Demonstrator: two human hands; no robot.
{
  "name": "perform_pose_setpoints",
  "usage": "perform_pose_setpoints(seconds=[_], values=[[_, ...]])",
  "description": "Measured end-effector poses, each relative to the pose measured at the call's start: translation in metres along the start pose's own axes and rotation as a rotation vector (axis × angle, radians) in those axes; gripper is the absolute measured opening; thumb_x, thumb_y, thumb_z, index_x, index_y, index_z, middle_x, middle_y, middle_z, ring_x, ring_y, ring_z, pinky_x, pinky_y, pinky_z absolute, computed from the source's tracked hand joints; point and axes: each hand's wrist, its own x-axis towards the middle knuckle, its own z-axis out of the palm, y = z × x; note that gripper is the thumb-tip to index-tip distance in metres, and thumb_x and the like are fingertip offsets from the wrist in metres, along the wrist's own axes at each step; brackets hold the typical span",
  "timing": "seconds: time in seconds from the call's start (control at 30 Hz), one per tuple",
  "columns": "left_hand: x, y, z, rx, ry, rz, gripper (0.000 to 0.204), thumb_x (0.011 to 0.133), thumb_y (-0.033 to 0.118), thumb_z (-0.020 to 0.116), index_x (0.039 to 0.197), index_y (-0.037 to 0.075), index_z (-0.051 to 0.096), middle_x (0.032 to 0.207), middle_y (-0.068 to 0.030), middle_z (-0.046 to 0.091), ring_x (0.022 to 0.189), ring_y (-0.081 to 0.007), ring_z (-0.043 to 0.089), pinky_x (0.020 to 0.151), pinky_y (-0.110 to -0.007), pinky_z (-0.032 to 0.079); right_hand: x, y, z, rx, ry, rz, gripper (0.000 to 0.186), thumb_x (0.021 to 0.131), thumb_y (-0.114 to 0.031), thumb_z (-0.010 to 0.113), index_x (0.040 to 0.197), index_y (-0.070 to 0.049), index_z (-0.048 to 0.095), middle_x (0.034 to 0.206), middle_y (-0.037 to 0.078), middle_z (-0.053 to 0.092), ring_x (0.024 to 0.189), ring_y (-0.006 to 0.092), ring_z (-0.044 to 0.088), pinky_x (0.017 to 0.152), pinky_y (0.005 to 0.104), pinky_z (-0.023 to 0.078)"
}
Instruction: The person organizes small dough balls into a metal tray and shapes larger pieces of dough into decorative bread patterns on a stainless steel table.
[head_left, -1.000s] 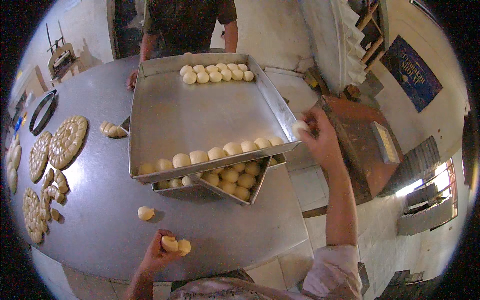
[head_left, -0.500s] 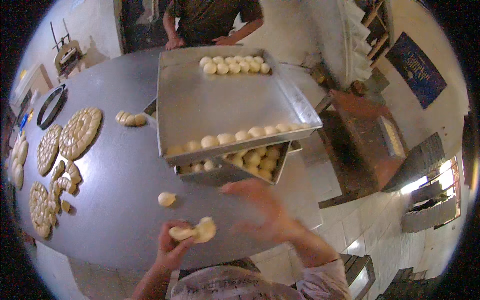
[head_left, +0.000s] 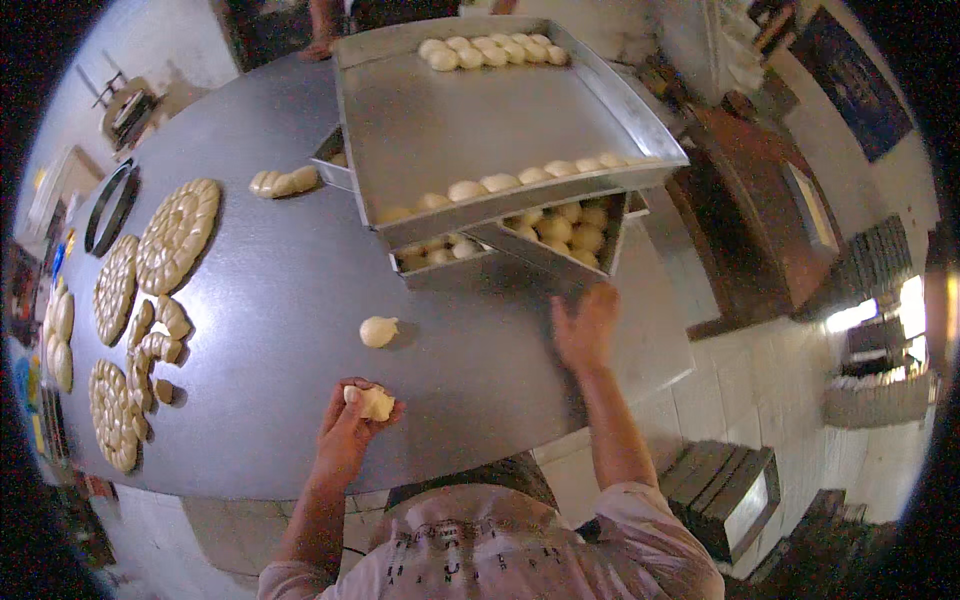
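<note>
My left hand [head_left: 355, 415] is closed around a lump of pale dough [head_left: 375, 405] near the near edge of the steel table [head_left: 470, 380]. A loose dough ball [head_left: 378, 332] sits just beyond it. My right hand [head_left: 588, 325], fingers apart with nothing visible in them, is low over the table below stacked metal trays. The top tray [head_left: 510, 110] holds rows of dough balls at its far [head_left: 495, 50] and near [head_left: 500, 182] sides; the tray beneath [head_left: 560, 235] is packed with more balls.
Coiled and segmented dough shapes [head_left: 175, 235] lie on the left, with black metal rings [head_left: 112, 205]. A co-worker's hand [head_left: 318, 48] is at the far edge. A wooden bench [head_left: 750, 230] stands right, a dark metal box [head_left: 720, 495] below it at lower right.
My right hand has left the top tray's right edge and released the dough ball, moving down to the table. My left hand still grips dough. The view has shifted, with the trays higher in it.
</note>
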Motion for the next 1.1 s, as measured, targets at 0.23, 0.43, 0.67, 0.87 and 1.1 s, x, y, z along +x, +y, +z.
perform_pose_setpoints(seconds=[0.23, 0.43, 0.67, 0.87, 1.1], values=[[0.009, -0.005, -0.024, 0.268, 0.074, 0.081, 0.014, 0.087, 0.009, 0.052, 0.087, 0.012, 0.038, 0.082, -0.0011, 0.047, 0.069, -0.0111, 0.047, 0.057, -0.026, 0.039, 0.004, 0.061, -0.038, -0.084, -0.082, 0.027, 0.039, 0.069, -0.026, 0.065, 0.100, -0.007, 0.053, 0.102, 0.017, 0.053, 0.096, 0.0369, 0.048, 0.087, 0.0455, 0.036], [0.017, -0.012, 0.021, 0.098, 0.010, 0.026, 0.008, 0.087, 0.011, 0.051, 0.091, 0.008, 0.045, 0.084, -0.0043, 0.050, 0.075, -0.0139, 0.051, 0.068, -0.030, 0.044, 0.002, 0.019, -0.008, 0.297, -0.087, -0.051, 0.027, 0.066, -0.019, 0.067, 0.088, -0.006, 0.058, 0.094, 0.017, 0.053, 0.097, 0.0319, 0.048, 0.085, 0.0436, 0.039], [0.012, -0.017, 0.055, 0.125, 0.010, 0.011, 0.015, 0.090, 0.017, 0.046, 0.097, 0.005, 0.047, 0.092, -0.0076, 0.052, 0.086, -0.0191, 0.056, 0.073, -0.032, 0.046, 0.067, 0.076, -0.005, 0.036, -0.025, 0.254, 0.019, 0.066, -0.010, 0.066, 0.080, -0.005, 0.054, 0.090, 0.015, 0.054, 0.091, 0.0329, 0.050, 0.083, 0.0431, 0.040], [0.020, -0.014, 0.034, 0.167, 0.117, 0.047, 0.013, 0.082, 0.006, 0.057, 0.082, 0.009, 0.044, 0.075, 0.0014, 0.045, 0.066, -0.0073, 0.045, 0.056, -0.023, 0.037, 0.033, 0.095, -0.027, 0.099, -0.052, 0.041, 0.026, 0.071, -0.013, 0.063, 0.092, -0.002, 0.053, 0.102, 0.018, 0.051, 0.099, 0.0370, 0.046, 0.089, 0.0456, 0.036], [0.000, -0.004, 0.010, 0.182, 0.243, 0.180, 0.019, 0.080, 0.008, 0.063, 0.080, 0.010, 0.044, 0.074, 0.0042, 0.046, 0.065, -0.0044, 0.043, 0.053, -0.021, 0.034, -0.004, 0.085, -0.052, 0.111, -0.112, 0.006, 0.030, 0.074, -0.015, 0.059, 0.099, 0.000, 0.055, 0.107, 0.017, 0.053, 0.101, 0.0331, 0.050, 0.087, 0.0410, 0.042]])
